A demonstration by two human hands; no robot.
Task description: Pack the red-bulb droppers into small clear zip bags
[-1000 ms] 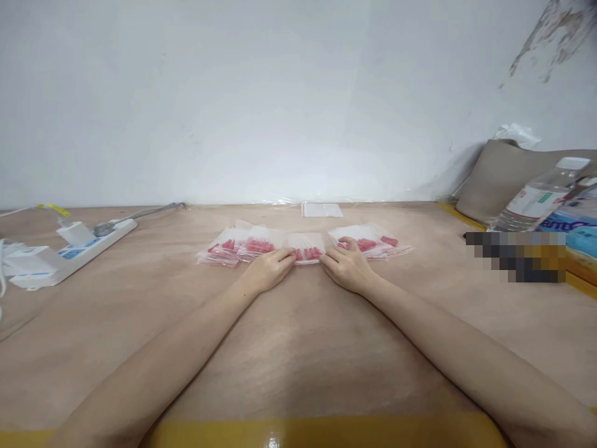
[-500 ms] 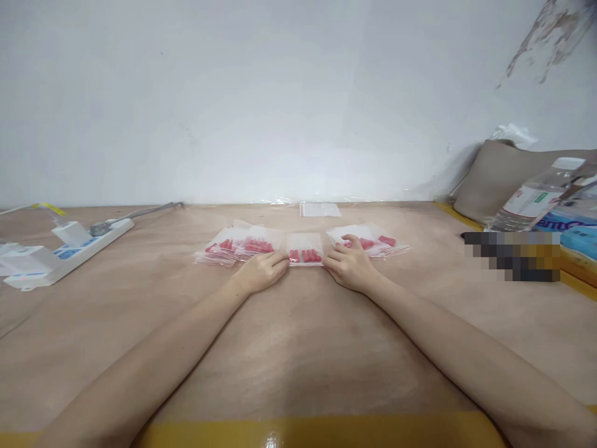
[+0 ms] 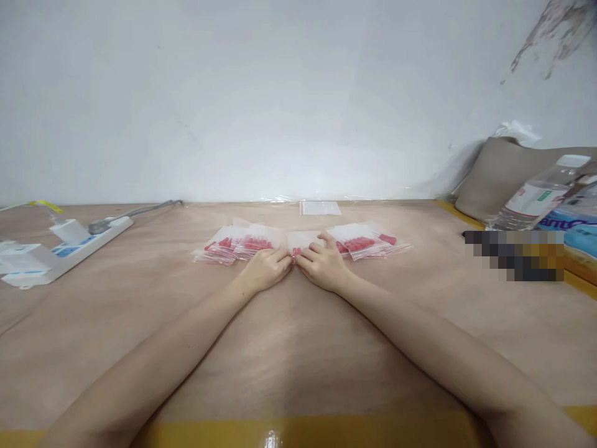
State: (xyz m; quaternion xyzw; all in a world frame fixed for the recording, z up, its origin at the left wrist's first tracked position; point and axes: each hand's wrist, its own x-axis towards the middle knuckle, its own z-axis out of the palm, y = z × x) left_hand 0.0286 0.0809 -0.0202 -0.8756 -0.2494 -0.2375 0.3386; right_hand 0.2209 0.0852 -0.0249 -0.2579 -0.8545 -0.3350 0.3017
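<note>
A small clear zip bag (image 3: 302, 239) with red pieces inside lies flat between my hands, its lower part mostly covered by my fingers. My left hand (image 3: 268, 269) is closed on the bag's near left corner, fingertips pressed together. Close beside it, my right hand (image 3: 323, 266) pinches the near edge, with its index finger raised and bent. The fingertips of both hands almost meet. An overlapping pile of similar filled bags (image 3: 254, 241) lies beyond my left hand, and another pile of filled bags (image 3: 361, 242) spreads out past my right hand.
Flat bags (image 3: 321, 208) with a red line lie near the wall. On the left is a white power strip (image 3: 88, 249) with plugs and a grey cable. At right stand a water bottle (image 3: 536, 196) and a blue package (image 3: 581, 233). Yellow tape (image 3: 303, 429) borders the near edge.
My right hand has slid left along the bag's near edge toward my left hand, covering more of the red pieces. My left hand stays almost in place.
</note>
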